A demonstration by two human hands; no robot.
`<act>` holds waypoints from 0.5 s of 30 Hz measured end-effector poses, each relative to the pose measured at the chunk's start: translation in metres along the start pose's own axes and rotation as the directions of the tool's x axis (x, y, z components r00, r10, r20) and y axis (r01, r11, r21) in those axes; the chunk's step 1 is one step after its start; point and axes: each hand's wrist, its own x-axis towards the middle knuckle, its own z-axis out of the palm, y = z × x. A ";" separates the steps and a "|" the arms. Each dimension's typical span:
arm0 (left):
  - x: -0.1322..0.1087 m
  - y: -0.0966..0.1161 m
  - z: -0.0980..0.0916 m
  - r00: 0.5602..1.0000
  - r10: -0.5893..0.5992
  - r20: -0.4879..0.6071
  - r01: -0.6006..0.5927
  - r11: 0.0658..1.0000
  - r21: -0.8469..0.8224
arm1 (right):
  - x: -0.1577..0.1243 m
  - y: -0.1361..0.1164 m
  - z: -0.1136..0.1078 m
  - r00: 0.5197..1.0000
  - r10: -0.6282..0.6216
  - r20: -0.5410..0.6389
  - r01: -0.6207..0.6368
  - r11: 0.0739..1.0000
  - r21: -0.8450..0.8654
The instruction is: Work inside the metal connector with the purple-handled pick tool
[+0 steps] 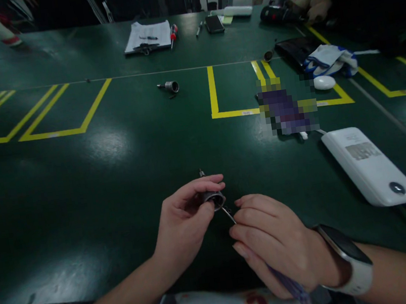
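My left hand is closed around a small round metal cup-shaped part, whose open end faces me and whose thin shank points away. In my right hand is a screwdriver with a purple translucent handle; its thin shaft reaches up to the mouth of the metal part. Whether the tip touches the inside is too small to tell. A similar metal part lies farther off on the green table.
A white power bank lies on the right, cabled towards a blurred-out phone. Beyond are a white case, a cloth, a black pouch, a clipboard with papers, a red-handled tool and a dark phone.
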 end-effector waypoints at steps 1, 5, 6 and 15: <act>0.000 0.000 0.001 1.000 -0.002 -0.002 0.002 1.000 0.006 | 0.000 0.000 0.000 1.000 0.014 0.002 -0.014 1.000 0.005; 0.001 0.000 0.000 1.000 0.002 -0.011 -0.002 1.000 0.013 | 0.001 -0.002 -0.005 0.999 0.049 -0.023 -0.047 0.996 0.079; 0.001 -0.001 -0.001 1.000 0.006 -0.009 -0.006 1.000 0.013 | 0.001 -0.002 -0.008 0.996 0.073 -0.048 -0.066 0.988 0.138; 0.005 -0.001 -0.007 0.999 0.040 -0.034 -0.043 0.994 -0.096 | -0.003 0.027 -0.021 0.724 0.637 0.265 -0.632 0.459 0.624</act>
